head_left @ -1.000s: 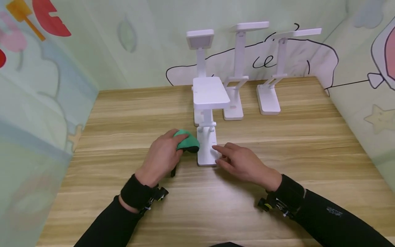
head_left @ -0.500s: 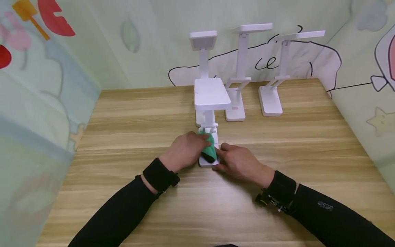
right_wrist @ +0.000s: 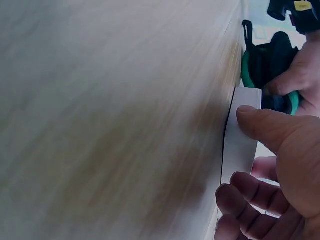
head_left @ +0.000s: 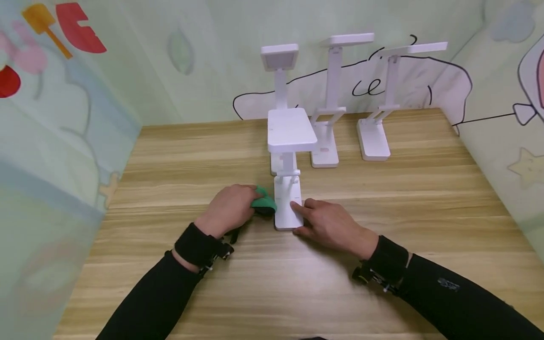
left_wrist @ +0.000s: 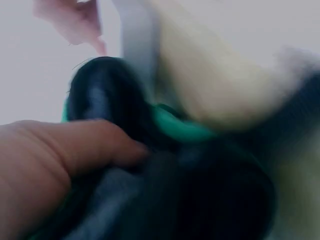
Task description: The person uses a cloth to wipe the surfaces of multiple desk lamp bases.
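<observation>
In the head view a white desk lamp (head_left: 285, 208) stands mid-table, its flat head raised above its base. My left hand (head_left: 229, 208) grips a folded green-and-black cloth (head_left: 263, 204) at the left edge of that base. The cloth's dark inner side and the left thumb (left_wrist: 85, 147) fill the blurred left wrist view. My right hand (head_left: 331, 224) holds the base from the right, index finger on its top. Seen from the right wrist, the thumb (right_wrist: 267, 127) presses the base's front edge while the other fingers curl. A short dark loop hangs from the cloth (right_wrist: 272, 55).
Three more white lamps stand toward the back: one directly behind (head_left: 280, 59), one right of it (head_left: 325, 148), another farther right (head_left: 374, 141). The wooden table (head_left: 191, 156) meets a cartoon-printed wall covering (head_left: 204, 61) at the back and sides.
My left hand moved right with the cloth, over the lamp's base, then back to its left edge. The right hand's thumb and index finger came onto the base and stay there.
</observation>
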The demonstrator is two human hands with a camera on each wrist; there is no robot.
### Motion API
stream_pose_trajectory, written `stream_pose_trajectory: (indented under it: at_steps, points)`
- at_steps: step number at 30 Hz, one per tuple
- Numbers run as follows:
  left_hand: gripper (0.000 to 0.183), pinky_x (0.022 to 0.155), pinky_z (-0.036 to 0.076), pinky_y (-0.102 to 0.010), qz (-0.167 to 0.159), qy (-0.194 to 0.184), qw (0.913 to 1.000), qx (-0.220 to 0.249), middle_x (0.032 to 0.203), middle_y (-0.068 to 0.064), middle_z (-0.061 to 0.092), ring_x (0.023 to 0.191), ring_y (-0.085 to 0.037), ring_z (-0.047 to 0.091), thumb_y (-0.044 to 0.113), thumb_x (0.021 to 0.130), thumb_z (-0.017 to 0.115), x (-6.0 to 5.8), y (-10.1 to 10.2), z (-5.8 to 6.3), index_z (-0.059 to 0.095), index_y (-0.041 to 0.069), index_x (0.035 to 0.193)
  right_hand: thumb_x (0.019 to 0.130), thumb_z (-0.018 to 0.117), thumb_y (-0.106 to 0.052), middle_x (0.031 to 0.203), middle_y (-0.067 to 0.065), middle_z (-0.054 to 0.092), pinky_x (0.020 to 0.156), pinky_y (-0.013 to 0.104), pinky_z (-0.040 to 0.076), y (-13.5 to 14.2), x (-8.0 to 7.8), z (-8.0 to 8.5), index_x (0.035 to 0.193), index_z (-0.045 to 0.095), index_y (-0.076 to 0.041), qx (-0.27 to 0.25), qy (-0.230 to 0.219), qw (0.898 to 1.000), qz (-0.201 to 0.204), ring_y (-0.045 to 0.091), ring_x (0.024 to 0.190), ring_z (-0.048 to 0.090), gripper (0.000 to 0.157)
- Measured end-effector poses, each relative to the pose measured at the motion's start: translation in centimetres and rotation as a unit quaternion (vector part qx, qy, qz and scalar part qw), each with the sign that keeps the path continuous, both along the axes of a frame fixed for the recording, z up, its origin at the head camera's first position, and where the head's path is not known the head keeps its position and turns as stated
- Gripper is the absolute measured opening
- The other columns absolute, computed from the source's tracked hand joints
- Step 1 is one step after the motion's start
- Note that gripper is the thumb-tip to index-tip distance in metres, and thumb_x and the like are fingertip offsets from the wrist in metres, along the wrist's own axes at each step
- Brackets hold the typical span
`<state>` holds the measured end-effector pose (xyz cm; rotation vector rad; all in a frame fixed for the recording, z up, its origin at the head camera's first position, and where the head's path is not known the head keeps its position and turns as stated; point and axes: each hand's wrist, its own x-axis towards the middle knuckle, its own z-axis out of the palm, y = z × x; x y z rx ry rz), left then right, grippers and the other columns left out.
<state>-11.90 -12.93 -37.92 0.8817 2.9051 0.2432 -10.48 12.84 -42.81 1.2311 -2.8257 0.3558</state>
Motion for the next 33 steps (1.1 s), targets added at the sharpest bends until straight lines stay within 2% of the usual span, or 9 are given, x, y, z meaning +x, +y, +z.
stream_pose_trajectory:
  at_steps: [3, 6, 10, 15, 19, 22, 24, 29, 33]
  points:
    - [0.034, 0.078, 0.056, -0.036, -0.019, 0.026, 0.9993, 0.021, 0.117, -0.007, 0.068, 0.097, -0.021, 0.064, 0.002, 0.083, 0.064, 0.1, 0.9, 0.6, 0.070, 0.014, 0.114, 0.086, 0.069, -0.044, 0.087, -0.001, 0.055, 0.051, 0.026, 0.040, 0.1, 0.0, -0.1, 0.134, 0.058, -0.010, -0.006, -0.001, 1.000, -0.001, 0.010, 0.063, 0.045, 0.061]
    - [0.040, 0.084, 0.055, -0.038, -0.064, 0.059, 0.9960, 0.023, 0.132, -0.012, 0.061, 0.108, -0.026, 0.062, 0.003, 0.086, 0.060, 0.1, 2.4, 0.6, 0.066, 0.014, 0.125, 0.085, 0.070, -0.045, 0.082, -0.004, 0.052, 0.051, 0.027, 0.040, 0.0, 0.0, -0.1, 0.114, 0.067, -0.009, -0.016, -0.006, 1.000, -0.005, 0.009, 0.062, 0.044, 0.046]
    - [0.039, 0.084, 0.055, -0.036, -0.095, 0.093, 0.9910, -0.018, 0.136, -0.008, 0.059, 0.105, -0.025, 0.062, 0.007, 0.092, 0.057, -0.3, 3.7, -0.3, 0.064, 0.019, 0.128, 0.084, 0.071, -0.045, 0.078, -0.006, 0.049, 0.051, 0.029, 0.041, -0.1, 0.1, -0.2, 0.088, 0.064, -0.013, -0.027, -0.013, 0.999, -0.010, 0.009, 0.062, 0.044, 0.033]
    - [0.036, 0.084, 0.054, -0.034, -0.103, 0.099, 0.9886, -0.047, 0.133, -0.005, 0.061, 0.099, -0.023, 0.063, 0.010, 0.092, 0.058, -0.9, 3.9, -0.7, 0.066, 0.021, 0.126, 0.085, 0.070, -0.044, 0.077, -0.005, 0.050, 0.052, 0.030, 0.041, 0.0, 0.0, -0.2, 0.088, 0.063, -0.014, -0.025, -0.018, 0.999, -0.011, 0.010, 0.063, 0.045, 0.031]
    - [0.033, 0.083, 0.054, -0.033, -0.088, 0.074, 0.9926, -0.039, 0.129, -0.006, 0.063, 0.099, -0.022, 0.064, 0.007, 0.095, 0.054, -0.7, 4.0, -0.6, 0.067, 0.017, 0.123, 0.085, 0.070, -0.045, 0.075, -0.006, 0.049, 0.049, 0.028, 0.038, 0.0, 0.1, -0.2, 0.086, 0.061, -0.016, -0.022, -0.015, 1.000, -0.010, 0.010, 0.061, 0.044, 0.030]
    - [0.032, 0.086, 0.054, -0.035, -0.074, 0.065, 0.9949, -0.024, 0.127, -0.009, 0.065, 0.106, -0.021, 0.063, 0.005, 0.095, 0.054, -0.3, 3.8, -0.5, 0.067, 0.013, 0.123, 0.086, 0.069, -0.045, 0.075, -0.006, 0.049, 0.050, 0.029, 0.039, -0.1, 0.1, -0.2, 0.090, 0.061, -0.016, -0.021, -0.014, 1.000, -0.008, 0.010, 0.062, 0.045, 0.030]
    - [0.032, 0.086, 0.054, -0.034, -0.070, 0.067, 0.9951, -0.016, 0.125, -0.009, 0.065, 0.108, -0.021, 0.062, 0.003, 0.093, 0.055, 0.0, 3.5, -0.5, 0.067, 0.011, 0.122, 0.086, 0.068, -0.045, 0.075, -0.006, 0.050, 0.050, 0.029, 0.040, -0.1, 0.1, -0.1, 0.101, 0.064, -0.014, -0.020, -0.017, 1.000, -0.009, 0.010, 0.063, 0.045, 0.034]
    - [0.032, 0.072, 0.055, -0.030, -0.062, 0.059, 0.9963, 0.006, 0.103, -0.006, 0.070, 0.089, -0.017, 0.063, -0.003, 0.088, 0.059, 0.2, 2.6, -0.3, 0.069, 0.010, 0.114, 0.087, 0.068, -0.044, 0.074, -0.005, 0.051, 0.051, 0.028, 0.040, 0.1, 0.1, 0.0, 0.139, 0.053, -0.013, -0.014, -0.036, 0.999, -0.012, 0.010, 0.062, 0.045, 0.062]
    - [0.022, 0.066, 0.052, -0.028, -0.006, 0.017, 0.9998, -0.002, 0.086, 0.000, 0.067, 0.075, -0.013, 0.058, -0.003, 0.088, 0.058, 0.0, 1.6, -0.3, 0.072, 0.013, 0.094, 0.088, 0.067, -0.044, 0.077, -0.003, 0.056, 0.054, 0.030, 0.044, 0.3, 0.1, 0.0, 0.141, 0.051, -0.013, -0.016, -0.045, 0.999, -0.013, 0.010, 0.063, 0.047, 0.063]
